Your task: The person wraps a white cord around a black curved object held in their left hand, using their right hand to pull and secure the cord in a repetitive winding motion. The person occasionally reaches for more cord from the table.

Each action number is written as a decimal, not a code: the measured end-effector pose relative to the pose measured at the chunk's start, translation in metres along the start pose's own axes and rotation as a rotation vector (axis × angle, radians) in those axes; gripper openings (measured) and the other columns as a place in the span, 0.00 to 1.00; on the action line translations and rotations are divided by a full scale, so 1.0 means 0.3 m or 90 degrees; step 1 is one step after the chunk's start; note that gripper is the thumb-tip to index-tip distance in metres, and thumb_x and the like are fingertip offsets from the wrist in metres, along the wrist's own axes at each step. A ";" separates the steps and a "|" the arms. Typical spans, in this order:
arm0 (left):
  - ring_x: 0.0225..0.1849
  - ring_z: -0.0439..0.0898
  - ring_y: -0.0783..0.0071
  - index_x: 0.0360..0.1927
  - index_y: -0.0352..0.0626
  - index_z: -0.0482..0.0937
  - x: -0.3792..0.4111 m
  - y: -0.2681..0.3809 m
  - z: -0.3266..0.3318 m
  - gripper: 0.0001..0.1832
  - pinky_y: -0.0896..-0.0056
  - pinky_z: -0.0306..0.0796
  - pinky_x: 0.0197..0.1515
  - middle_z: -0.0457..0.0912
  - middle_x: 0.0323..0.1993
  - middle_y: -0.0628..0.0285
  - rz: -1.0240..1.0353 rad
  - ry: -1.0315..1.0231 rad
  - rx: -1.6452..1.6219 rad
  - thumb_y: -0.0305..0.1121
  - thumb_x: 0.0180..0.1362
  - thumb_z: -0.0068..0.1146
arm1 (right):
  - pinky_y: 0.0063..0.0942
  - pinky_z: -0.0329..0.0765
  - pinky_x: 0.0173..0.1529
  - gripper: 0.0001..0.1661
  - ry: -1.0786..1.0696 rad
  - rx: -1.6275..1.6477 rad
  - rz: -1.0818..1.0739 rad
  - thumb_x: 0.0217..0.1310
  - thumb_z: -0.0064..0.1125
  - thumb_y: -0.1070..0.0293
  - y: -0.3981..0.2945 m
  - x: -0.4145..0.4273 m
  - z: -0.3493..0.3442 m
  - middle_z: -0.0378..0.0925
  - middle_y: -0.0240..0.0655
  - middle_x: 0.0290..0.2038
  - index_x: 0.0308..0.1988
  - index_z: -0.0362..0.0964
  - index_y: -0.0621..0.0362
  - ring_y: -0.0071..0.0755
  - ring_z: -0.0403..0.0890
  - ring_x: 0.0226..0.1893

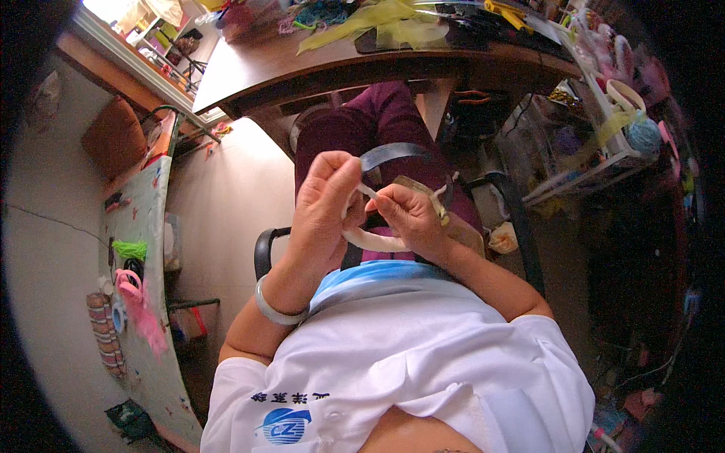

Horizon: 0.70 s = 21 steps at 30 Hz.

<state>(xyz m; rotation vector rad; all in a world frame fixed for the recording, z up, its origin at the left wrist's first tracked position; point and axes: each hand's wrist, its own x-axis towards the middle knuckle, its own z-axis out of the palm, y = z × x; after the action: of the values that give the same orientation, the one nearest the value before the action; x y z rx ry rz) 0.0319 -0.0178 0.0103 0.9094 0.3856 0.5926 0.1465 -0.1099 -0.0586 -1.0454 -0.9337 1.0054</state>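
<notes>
In front of my lap my left hand [325, 206] and my right hand [410, 215] work close together. A thin white strip [368, 191] is pinched between the fingertips of both. Below it, a cream padded band [376, 241] curves from my left palm to under my right hand. A translucent grey-blue ribbon [396, 153] arches out above my left fingertips and hangs over my thigh. By my right wrist there is a pale yellowish piece [439, 206], partly hidden behind the hand; what it is I cannot tell. Whether the strip and the band are joined is hidden.
A wooden desk [272, 73] beyond my knees carries yellow sheer ribbon [391, 25] and yarn. At right, a white shelf [589, 170] holds a light blue yarn ball [644, 135]. At left, a cloth-covered table [141, 209] bears a pink headband [130, 286] and green yarn [130, 249]. Chair armrests flank me.
</notes>
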 end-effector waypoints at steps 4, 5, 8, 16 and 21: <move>0.10 0.60 0.85 0.37 0.47 0.65 0.001 0.014 0.000 0.08 0.85 0.56 0.11 0.67 0.17 0.68 0.011 -0.034 -0.004 0.38 0.60 0.44 | 0.15 0.68 0.35 0.11 -0.001 0.048 -0.053 0.62 0.50 0.64 0.007 0.003 -0.005 0.73 0.25 0.27 0.34 0.74 0.59 0.14 0.70 0.29; 0.09 0.58 0.86 0.36 0.47 0.65 -0.003 0.015 0.000 0.06 0.86 0.54 0.11 0.67 0.17 0.69 0.011 -0.037 -0.025 0.36 0.59 0.43 | 0.17 0.71 0.41 0.10 -0.013 0.066 -0.062 0.62 0.51 0.65 0.003 0.010 -0.013 0.76 0.28 0.30 0.33 0.74 0.59 0.18 0.73 0.33; 0.12 0.59 0.85 0.34 0.45 0.66 -0.017 0.019 -0.019 0.05 0.86 0.55 0.14 0.67 0.18 0.67 -0.006 -0.069 -0.063 0.27 0.53 0.42 | 0.20 0.73 0.39 0.10 -0.024 -0.175 -0.071 0.61 0.52 0.66 -0.072 0.066 -0.088 0.78 0.30 0.30 0.35 0.74 0.62 0.18 0.74 0.33; 0.22 0.67 0.78 0.40 0.37 0.70 -0.014 0.026 -0.049 0.10 0.78 0.64 0.27 0.68 0.20 0.64 0.171 -0.137 0.572 0.28 0.54 0.46 | 0.19 0.67 0.29 0.10 -0.131 -0.452 -0.219 0.60 0.52 0.67 -0.373 0.147 -0.106 0.71 0.30 0.21 0.29 0.71 0.62 0.16 0.68 0.24; 0.24 0.69 0.78 0.37 0.38 0.69 -0.020 0.022 -0.071 0.08 0.78 0.64 0.28 0.71 0.23 0.62 0.190 -0.150 0.600 0.31 0.57 0.48 | 0.25 0.69 0.26 0.12 -0.075 -0.435 -0.134 0.57 0.53 0.66 -0.362 0.003 -0.053 0.72 0.39 0.19 0.26 0.71 0.62 0.28 0.73 0.20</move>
<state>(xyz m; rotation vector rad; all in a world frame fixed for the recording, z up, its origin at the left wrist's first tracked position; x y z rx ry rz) 0.0136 -0.0053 0.0040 1.9462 0.3111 0.5610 0.1832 -0.1327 0.0422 -1.4179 -1.5075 0.5770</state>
